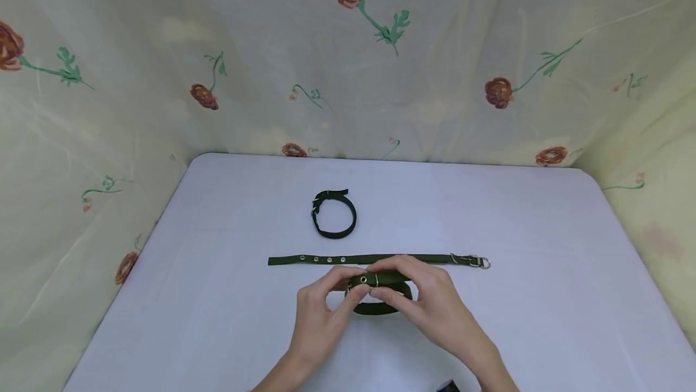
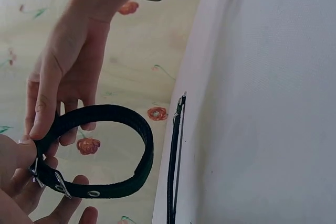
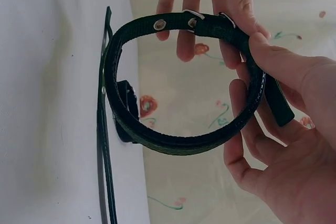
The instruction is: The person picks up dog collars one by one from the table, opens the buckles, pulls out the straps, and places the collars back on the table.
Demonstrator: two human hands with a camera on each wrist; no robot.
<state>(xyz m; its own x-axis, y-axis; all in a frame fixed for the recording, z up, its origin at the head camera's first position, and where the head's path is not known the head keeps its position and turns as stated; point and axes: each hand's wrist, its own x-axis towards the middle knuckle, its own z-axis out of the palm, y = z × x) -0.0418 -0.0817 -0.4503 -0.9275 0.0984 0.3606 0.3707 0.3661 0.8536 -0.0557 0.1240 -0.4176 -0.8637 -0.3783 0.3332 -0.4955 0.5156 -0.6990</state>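
Observation:
Both hands hold a dark green buckle collar (image 1: 376,308) bent into a loop, a little in front of a flat one. The left hand (image 1: 318,313) pinches it at the left, near the buckle and a metal eyelet. From the other side the right hand (image 1: 443,307) grips the band between thumb and fingers. In the right wrist view the loop (image 3: 189,146) is closed, with metal rings and eyelets along its top and the strap's tail end (image 3: 281,109) hanging past the right fingers. The left wrist view shows the buckle's metal frame (image 2: 62,184) around the strap.
A straight dark green collar (image 1: 375,258) with eyelets and a metal ring lies across the white table (image 1: 217,295). Behind it sits another collar (image 1: 335,235), buckled into a ring. Flower-patterned cloth (image 1: 424,96) surrounds the table's back and sides.

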